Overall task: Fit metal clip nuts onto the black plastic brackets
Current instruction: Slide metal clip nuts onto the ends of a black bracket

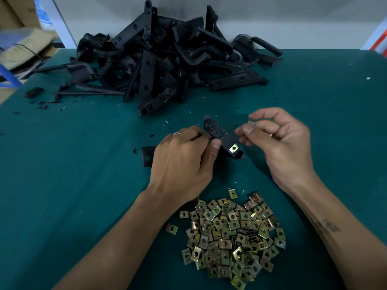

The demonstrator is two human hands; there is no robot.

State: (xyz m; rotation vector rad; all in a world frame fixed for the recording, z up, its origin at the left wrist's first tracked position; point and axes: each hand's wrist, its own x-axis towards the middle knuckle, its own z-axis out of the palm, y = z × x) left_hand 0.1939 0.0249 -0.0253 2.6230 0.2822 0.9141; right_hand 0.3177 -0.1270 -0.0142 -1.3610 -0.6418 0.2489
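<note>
My left hand (184, 162) grips a black plastic bracket (222, 137) that lies on the green table at centre. A metal clip nut (234, 147) sits fitted on the bracket's near end. Just right of the bracket, my right hand (278, 141) pinches a second small clip nut (250, 122) between thumb and fingertips, held slightly above the bracket. A heap of loose brass-coloured clip nuts (232, 233) lies close to me between my forearms. A big pile of black brackets (167, 59) fills the far middle of the table.
Another black part (148, 156) pokes out from under my left hand. Black plastic scraps (33, 92) and shavings litter the far left of the green table (62, 185). Cardboard boxes (23, 47) stand beyond the left edge; a white wall runs behind.
</note>
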